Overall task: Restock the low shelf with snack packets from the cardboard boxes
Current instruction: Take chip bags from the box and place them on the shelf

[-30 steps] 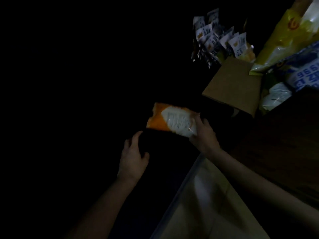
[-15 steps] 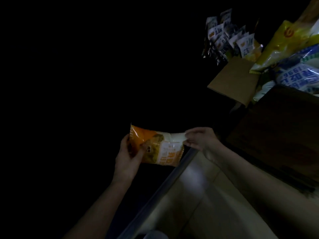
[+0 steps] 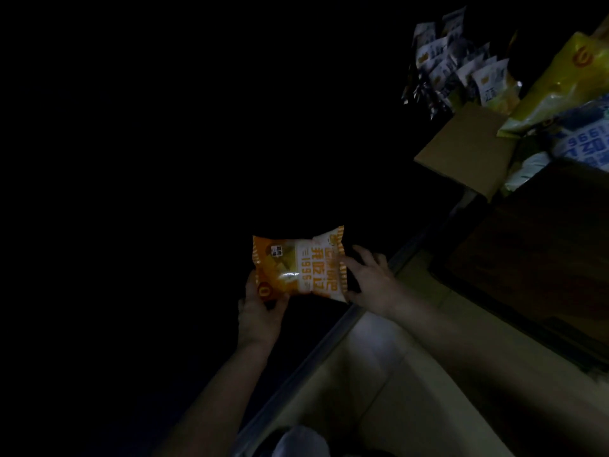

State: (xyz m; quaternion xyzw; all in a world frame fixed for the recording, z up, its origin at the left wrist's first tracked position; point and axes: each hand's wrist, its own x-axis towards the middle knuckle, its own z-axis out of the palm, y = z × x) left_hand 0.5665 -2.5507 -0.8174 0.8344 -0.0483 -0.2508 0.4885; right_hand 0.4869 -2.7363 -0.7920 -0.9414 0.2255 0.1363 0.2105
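An orange and white snack packet is held flat, its printed face up, over the dark space at centre. My left hand grips its lower left corner with thumb on top. My right hand pinches the packet's right crimped edge. The low shelf itself is lost in darkness on the left. A cardboard box with an open flap stands at upper right, packed with snack packets.
A large yellow bag and a blue and white bag lie at the far right. A dark brown box sits below them. A metal shelf edge runs diagonally beside the pale tiled floor.
The packet was carried down and left from my right hand alone into both hands. It has turned from its back label to its printed face, now spread flat.
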